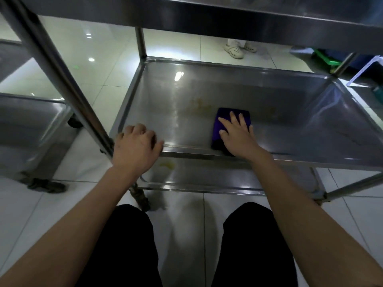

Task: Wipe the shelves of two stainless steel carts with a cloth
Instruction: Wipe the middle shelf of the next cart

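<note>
While the right hand [238, 134] lies flat with its fingers straight and spread on a folded purple cloth [227, 129], the cloth rests on the middle shelf [290, 112] of a stainless steel cart [143, 44], just right of the frame's centre and close to the shelf's near edge. That hand's grip is apart, pressing down rather than closing round the fabric. Faint yellowish smears [199, 104] show on the steel just beyond and to the left of the cloth. At centre left, the left hand [135, 147] has its grip clamped on the shelf's near rim [186, 151], fingers curled over it beside the corner where a slanted upright post [62, 79] meets the shelf. Below, a lower shelf [207, 177] carries a small yellow stain [166, 165] near its left end. Across the top of the frame runs the underside of the upper shelf [248, 19]. At the left edge stands a second steel cart [31, 125], its caster [46, 185] on the glossy white tiled floor [103, 65]. In the lower part of the frame, 2 dark-trousered knees [128, 245] sit between the bare forearms. At upper centre right, beyond the cart, another person's pale perforated clogs [234, 51] stand on the tiles, and something green [327, 61] lies at the upper right, too hidden to identify.
</note>
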### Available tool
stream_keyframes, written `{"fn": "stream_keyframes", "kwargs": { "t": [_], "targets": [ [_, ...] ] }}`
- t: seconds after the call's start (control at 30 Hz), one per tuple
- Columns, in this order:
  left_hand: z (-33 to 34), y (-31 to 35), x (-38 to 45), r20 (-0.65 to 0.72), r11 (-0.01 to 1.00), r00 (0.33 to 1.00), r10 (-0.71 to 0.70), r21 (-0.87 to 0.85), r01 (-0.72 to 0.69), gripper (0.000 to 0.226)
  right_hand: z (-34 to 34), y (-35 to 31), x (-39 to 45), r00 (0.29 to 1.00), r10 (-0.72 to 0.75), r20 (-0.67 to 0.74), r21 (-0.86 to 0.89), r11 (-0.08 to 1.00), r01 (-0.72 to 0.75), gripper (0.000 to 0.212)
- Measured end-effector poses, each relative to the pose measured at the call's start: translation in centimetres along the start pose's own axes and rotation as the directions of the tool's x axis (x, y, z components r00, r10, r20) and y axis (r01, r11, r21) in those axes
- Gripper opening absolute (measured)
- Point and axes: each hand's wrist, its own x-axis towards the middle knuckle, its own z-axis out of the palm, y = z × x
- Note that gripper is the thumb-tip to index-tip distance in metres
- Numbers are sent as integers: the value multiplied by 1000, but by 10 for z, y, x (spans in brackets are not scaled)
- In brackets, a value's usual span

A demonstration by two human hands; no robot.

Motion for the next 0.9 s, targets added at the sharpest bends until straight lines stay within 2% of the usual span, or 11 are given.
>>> {"fn": "stream_keyframes", "kwargs": {
  "t": [0.27, 0.47, 0.57, 0.7, 0.8, 0.9],
  "targets": [
    [15, -10, -18, -56, 1000, 998, -20, -23, 19, 40, 32, -110, 63, 986, -118, 120, -72, 989, 128, 55],
    [23, -13, -31, -26, 999, 998, -52, -2, 52, 44, 56, -198, 96, 932, -300, 202, 0, 952, 307, 56],
    [20, -17, -32, -26, 999, 998, -54, 6, 54, 45, 64, -235, 109, 908, -340, 244, 22, 938, 345, 58],
    [17, -22, -31, 8, 998, 998, -57, -9, 57, 47, 65, -237, 112, 894, -376, 243, 23, 924, 382, 58],
    [16, -20, -33, 3, 998, 999, -54, -32, 54, 47, 60, -213, 108, 894, -393, 213, 33, 918, 395, 56],
    [14, -17, -33, -13, 997, 999, -52, -63, 51, 45, 50, -175, 106, 924, -338, 178, 3, 939, 343, 55]
  ]
}}
